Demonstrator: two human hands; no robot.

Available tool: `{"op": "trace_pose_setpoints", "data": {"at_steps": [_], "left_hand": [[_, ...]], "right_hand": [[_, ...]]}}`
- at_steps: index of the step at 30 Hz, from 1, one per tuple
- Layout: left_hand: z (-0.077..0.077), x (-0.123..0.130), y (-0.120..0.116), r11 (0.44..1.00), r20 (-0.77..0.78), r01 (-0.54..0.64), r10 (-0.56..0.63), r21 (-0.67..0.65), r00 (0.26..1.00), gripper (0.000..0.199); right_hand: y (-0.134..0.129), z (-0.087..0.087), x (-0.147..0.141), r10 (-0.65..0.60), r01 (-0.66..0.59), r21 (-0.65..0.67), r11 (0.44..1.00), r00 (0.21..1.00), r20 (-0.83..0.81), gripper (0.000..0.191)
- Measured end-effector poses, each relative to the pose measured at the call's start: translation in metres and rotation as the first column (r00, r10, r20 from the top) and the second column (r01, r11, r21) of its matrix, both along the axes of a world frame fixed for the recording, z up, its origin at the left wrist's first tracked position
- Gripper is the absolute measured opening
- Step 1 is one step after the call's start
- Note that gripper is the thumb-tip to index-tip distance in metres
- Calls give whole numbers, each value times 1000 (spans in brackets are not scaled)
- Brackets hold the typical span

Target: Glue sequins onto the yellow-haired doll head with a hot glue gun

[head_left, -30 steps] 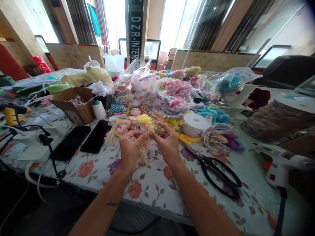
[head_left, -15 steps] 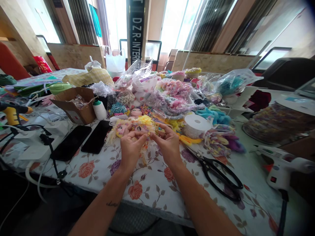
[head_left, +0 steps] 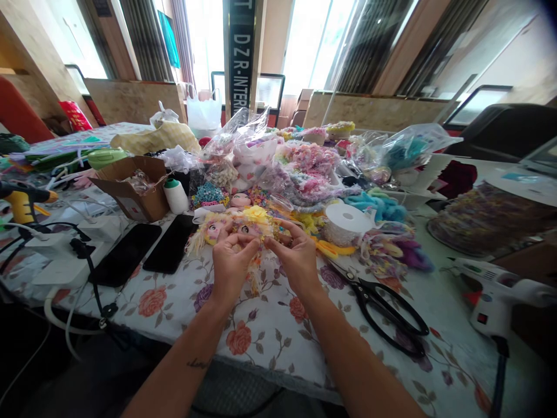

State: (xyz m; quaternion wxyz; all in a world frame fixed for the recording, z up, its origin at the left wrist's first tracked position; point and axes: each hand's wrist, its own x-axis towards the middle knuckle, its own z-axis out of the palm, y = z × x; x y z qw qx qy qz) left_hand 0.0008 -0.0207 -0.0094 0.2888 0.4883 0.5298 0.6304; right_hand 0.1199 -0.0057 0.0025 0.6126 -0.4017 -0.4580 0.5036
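Between my hands is a doll head point(head_left: 249, 228) with a painted eye, yellow yarn hair and a yellow flower on top. My left hand point(head_left: 231, 259) pinches its lower left edge, fingers closed. On its right side, my right hand point(head_left: 296, 253) pinches the yellow hair between thumb and fingers. A second doll head point(head_left: 213, 231) with pale yarn strands lies just left of the held one, beside my left fingers. Thin strands hang below my fingertips. Part of the held head is hidden by my fingers.
Black-handled scissors point(head_left: 387, 313) and a white glue gun point(head_left: 491, 296) lie right. Two dark phones point(head_left: 126, 253), a power strip point(head_left: 65, 264) and a cardboard box point(head_left: 139, 191) are left. A ribbon spool point(head_left: 348, 217) and bagged yarn point(head_left: 304, 168) sit behind.
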Motion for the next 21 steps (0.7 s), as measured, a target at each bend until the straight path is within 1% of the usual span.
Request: {"op": "trace_pose_setpoints", "data": {"at_steps": [10,18,21], "left_hand": [[3,0,-1,1000,8,5,-5,2,1000,6],[0,-1,0,1000,-3,-1,1,3,1000,8],[1,-1,-1,1000,7,1,-1,-1,1000,8]], "right_hand": [[-1,2,0,0,0,1,1000,1000,6,45],[-1,1,0,11,-11,-6,1000,1000,-2,44],[-2,1,0,0,0,1,1000,1000,32,46]]}}
